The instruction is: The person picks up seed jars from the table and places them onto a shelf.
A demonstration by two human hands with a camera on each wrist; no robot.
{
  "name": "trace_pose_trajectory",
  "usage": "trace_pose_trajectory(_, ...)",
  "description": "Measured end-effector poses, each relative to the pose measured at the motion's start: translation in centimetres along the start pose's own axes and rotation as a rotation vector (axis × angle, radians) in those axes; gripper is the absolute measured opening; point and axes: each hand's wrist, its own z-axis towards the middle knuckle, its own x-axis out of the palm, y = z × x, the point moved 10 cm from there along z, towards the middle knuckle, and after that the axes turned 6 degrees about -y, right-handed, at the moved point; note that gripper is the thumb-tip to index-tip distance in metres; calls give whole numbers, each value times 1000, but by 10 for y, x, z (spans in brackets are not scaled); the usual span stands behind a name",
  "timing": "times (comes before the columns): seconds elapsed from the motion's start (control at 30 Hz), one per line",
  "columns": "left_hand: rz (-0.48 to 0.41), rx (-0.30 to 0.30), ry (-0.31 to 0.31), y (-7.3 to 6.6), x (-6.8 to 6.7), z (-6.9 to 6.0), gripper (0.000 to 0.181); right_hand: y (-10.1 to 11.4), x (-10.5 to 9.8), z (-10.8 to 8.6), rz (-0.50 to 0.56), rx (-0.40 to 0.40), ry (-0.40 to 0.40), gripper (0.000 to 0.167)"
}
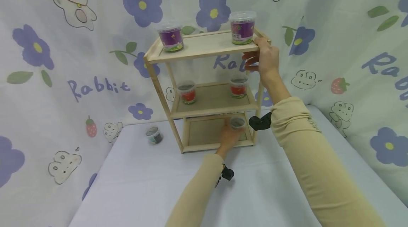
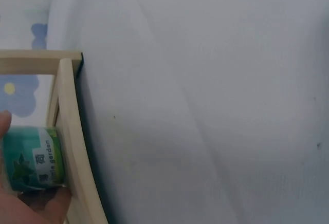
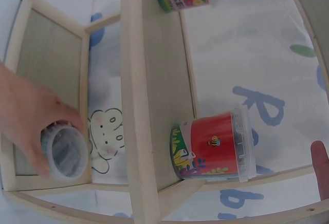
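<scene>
A three-tier wooden shelf stands on the table. On its bottom tier my left hand grips a clear-lidded plastic cup. The left wrist view shows this cup's green label between thumb and fingers, near the wooden side rail. My right hand holds the right front corner of the top tier, beside a purple-labelled cup. In the right wrist view only a fingertip of that hand appears.
Another purple-labelled cup sits at the top tier's left. Two red-labelled cups, left and right, stand on the middle tier. A dark-labelled cup is on the white tabletop left of the shelf. A patterned cloth hangs behind.
</scene>
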Motion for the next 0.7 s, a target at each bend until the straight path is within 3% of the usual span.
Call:
trace_pose_trajectory(0.17,16,14,7,-4,3,-3,77,1,-1,-1,0,-1,-1,41)
trace_pose_trajectory(0.4,21,-36,70,3,2,-6,91,1,-1,-1,6,-4,-1,41)
trace_pose_trajectory(0.7,-30,-32,96,5,-18,-12,95,2,0,-1,18,-3,1,41)
